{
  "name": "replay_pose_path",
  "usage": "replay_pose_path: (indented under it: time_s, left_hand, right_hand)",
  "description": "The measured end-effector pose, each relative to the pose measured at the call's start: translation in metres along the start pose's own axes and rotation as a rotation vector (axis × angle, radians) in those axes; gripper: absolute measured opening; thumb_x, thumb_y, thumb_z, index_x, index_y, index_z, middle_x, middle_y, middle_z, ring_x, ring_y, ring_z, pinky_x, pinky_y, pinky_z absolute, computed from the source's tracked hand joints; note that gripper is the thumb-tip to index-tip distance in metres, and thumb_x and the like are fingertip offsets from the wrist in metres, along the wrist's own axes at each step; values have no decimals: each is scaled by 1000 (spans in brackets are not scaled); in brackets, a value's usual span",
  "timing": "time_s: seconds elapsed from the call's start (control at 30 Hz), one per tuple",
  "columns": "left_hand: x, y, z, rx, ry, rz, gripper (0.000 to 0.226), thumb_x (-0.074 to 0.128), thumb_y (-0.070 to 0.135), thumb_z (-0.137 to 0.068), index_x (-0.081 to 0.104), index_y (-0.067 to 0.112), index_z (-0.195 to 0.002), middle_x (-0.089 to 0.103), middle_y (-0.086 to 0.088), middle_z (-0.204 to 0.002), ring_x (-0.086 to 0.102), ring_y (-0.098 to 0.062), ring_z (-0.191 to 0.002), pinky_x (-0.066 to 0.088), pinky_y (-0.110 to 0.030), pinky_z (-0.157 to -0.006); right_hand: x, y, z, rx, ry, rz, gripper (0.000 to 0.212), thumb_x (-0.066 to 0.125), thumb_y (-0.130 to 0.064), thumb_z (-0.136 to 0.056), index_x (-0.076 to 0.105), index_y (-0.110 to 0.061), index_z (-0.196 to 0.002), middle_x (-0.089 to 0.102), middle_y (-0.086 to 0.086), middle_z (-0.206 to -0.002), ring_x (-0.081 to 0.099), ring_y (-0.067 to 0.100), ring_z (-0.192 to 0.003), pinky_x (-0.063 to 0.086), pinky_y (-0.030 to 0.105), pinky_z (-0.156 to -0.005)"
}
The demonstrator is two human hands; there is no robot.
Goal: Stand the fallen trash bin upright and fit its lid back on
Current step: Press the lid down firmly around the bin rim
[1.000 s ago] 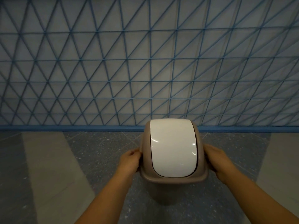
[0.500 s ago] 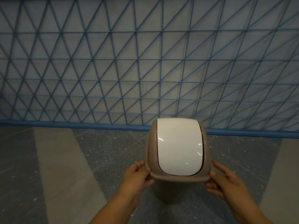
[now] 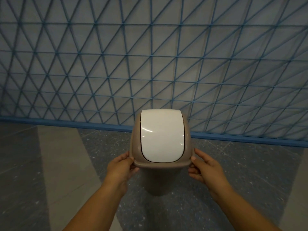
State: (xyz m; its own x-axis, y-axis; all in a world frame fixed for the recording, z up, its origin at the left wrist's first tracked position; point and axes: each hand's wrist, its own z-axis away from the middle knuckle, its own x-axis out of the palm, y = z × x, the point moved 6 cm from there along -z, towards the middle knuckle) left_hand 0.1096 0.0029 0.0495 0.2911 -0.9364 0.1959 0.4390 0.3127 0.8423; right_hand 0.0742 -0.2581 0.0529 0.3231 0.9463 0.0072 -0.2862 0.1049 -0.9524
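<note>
A taupe trash bin (image 3: pixel 159 182) stands upright on the floor in front of me. Its lid (image 3: pixel 135 144) sits on top, a taupe dome with a white swing flap (image 3: pixel 162 137) in the middle. My left hand (image 3: pixel 120 169) holds the lid's rim at the near left corner, thumb on top and fingers under the edge. My right hand (image 3: pixel 205 167) grips the near right corner of the rim the same way. The lower body of the bin is partly hidden under the lid.
A wall (image 3: pixel 150 64) with a blue triangular grid pattern rises just behind the bin, with a blue skirting strip (image 3: pixel 66 123) at its foot. The floor (image 3: pixel 50 164) has dark speckled and lighter grey bands.
Both hands slid from the lid's sides down to its near corners at the rim. The camera view shifted slightly, so the bin now appears a bit higher and more central.
</note>
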Motion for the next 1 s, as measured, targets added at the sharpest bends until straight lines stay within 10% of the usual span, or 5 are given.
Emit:
replay_pose_path:
  time_s: [0.3,1.0]
  left_hand:
    - [-9,30,-55,55,82,57,26,54,4,-90,64,7,-115,71,-8,-90,66,-20,-84,53,-35,-78]
    - [10,57,-120,43,59,81,27,54,9,-92,63,2,-116,68,-15,-98,65,-18,-77,54,-31,-55]
  right_hand:
    - [46,-4,-40,10,5,-121,45,57,-14,-90,50,-23,-134,66,9,-72,67,8,-50,55,22,-50]
    - [75,-16,-100,13,50,-128,45,57,-16,-90,49,-25,-134,63,10,-86,61,19,-67,56,34,-62]
